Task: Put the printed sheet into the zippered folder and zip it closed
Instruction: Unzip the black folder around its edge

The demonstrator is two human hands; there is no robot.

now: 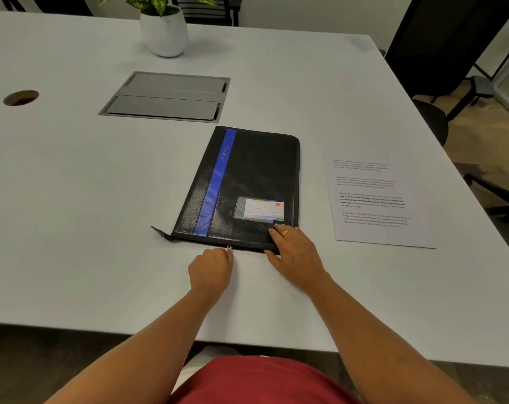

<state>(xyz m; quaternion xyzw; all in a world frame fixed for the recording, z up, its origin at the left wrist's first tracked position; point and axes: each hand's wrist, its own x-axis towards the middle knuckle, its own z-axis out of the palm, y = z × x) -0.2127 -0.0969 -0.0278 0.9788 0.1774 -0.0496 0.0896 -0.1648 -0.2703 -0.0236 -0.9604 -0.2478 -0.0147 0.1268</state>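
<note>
A black zippered folder [253,182] with a blue stripe and a label pocket lies flat on the grey table [72,199]. Its zipper runs along the near edge. My left hand [211,271] pinches the small metal zipper pull [229,248] about midway along that edge. My right hand [295,255] presses down on the folder's near right corner, fingers spread over the edge. The printed sheet [372,199] lies flat on the table to the right of the folder, apart from it.
A closed cable hatch [167,96] is set into the table behind the folder. A white potted plant [164,30] stands at the back, and a round cable hole [20,97] is at the left. Black chairs [439,118] stand past the right edge.
</note>
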